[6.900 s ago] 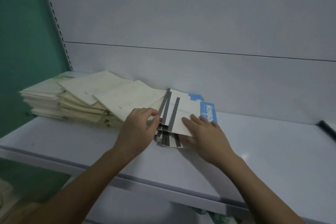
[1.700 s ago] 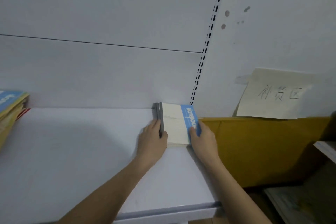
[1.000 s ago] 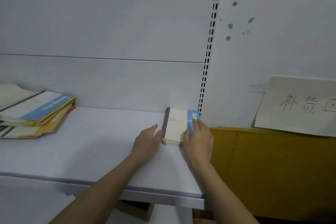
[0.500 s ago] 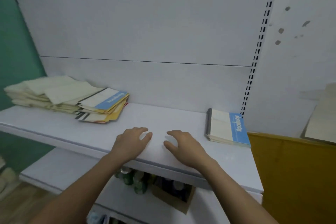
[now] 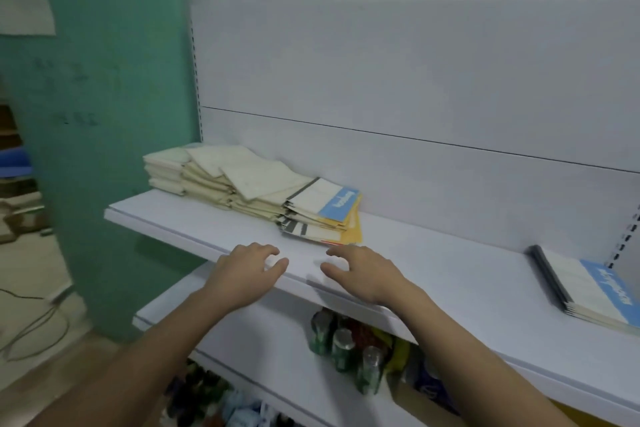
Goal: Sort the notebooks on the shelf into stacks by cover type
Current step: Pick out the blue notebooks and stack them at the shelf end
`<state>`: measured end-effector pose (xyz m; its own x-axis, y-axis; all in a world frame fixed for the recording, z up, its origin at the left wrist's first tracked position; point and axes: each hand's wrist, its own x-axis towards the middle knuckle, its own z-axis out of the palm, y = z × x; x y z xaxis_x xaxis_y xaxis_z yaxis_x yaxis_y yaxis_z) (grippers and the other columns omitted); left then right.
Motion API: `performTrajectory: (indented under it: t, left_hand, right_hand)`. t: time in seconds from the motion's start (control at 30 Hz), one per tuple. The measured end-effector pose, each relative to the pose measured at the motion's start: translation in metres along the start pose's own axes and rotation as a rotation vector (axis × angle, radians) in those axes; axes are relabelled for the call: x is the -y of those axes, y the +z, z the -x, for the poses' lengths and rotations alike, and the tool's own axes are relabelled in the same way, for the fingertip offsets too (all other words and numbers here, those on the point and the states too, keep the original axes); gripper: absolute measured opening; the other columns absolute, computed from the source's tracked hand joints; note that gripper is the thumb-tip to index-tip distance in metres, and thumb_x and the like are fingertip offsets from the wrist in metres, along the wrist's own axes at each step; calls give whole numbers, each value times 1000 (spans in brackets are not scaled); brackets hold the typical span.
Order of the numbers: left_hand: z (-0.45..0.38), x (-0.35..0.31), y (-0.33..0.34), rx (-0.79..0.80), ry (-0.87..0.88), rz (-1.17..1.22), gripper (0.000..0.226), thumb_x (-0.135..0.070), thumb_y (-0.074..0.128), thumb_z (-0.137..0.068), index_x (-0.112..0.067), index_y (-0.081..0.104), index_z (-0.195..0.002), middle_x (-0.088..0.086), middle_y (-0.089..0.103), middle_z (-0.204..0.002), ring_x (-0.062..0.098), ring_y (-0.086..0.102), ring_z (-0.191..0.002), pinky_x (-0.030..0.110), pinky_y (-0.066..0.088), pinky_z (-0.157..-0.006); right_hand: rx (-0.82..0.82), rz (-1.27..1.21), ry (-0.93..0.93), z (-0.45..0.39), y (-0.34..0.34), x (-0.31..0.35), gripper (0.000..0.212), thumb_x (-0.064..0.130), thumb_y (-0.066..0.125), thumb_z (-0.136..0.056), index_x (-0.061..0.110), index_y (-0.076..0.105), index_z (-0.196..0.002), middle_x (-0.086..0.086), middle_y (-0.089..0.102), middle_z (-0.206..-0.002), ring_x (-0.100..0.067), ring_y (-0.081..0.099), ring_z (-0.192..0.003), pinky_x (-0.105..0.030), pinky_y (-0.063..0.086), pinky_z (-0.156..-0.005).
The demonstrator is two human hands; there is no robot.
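**Fingers loose, both hands empty over the shelf**

Fingers (image 5: 273, 255) of the left hand (image 5: 242, 274) and right hand (image 5: 363, 274) hang apart, gripping nothing, seemingly poised to reach. At twelve o'clock, just beyond them, lies the mixed pile (image 5: 322, 215); cream notebooks (image 5: 221, 170) sit at eleven. A sorted blue-cover stack (image 5: 581, 284), apparently squared, lies at three, well apart on the shelf (image 5: 450, 270).

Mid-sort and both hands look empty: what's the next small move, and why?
Probably reach both hands, left hand and right hand, forward to the mixed pile and take its top blue-banded notebook; a matching stack already sits at the shelf's right end.
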<state>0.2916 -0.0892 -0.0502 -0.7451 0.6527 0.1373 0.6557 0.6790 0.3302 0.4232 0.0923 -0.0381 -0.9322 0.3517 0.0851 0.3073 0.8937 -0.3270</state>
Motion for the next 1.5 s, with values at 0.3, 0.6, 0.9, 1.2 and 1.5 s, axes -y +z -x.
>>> performTrajectory:
  t: [0.3,0.6,0.9,1.2,1.5]
  left_hand:
    - [-77,44,-31,-27,99,53,46,-54,38,-98,-31,52,-136,-10,50,-142,16,42,-131,36,33,-106]
    - [-162,65,-28,-57,205,80,35,-45,48,-97,-29,59,-126,-10,59,-127,13,48,-121,32,39,-100]
    - [-222,72,-24,-75,252,436,23,-33,56,-95,-24,66,-113,-8,66,-113,11,57,-111,28,42,-96]
    - [-249,78,-51,454,-64,1150,38,-42,48,-100,-12,55,-123,13,67,-116,33,72,-94,39,59,-83]
    - [-256,112,-53,493,-75,1397,40,0,40,-99,-13,49,-136,17,66,-120,30,66,-95,38,54,-74]
  right_hand:
    - [-99,5,101,-65,1,21,44,52,43,-95,33,50,-134,11,51,-139,-16,50,-123,-37,43,-95]
    - [-255,104,97,-177,21,-2,56,49,47,-95,21,39,-143,0,40,-148,-22,35,-135,-38,36,-103]
    - [-219,310,148,-210,56,3,62,65,47,-86,24,42,-132,2,46,-134,-24,39,-129,-43,32,-99]
    - [-692,53,195,-197,40,54,48,6,46,-93,31,53,-134,4,65,-124,-31,62,-102,-34,45,-72]
    - [-361,74,-148,-207,66,87,67,30,67,-89,31,36,-149,6,32,-156,-13,34,-140,-30,34,-112]
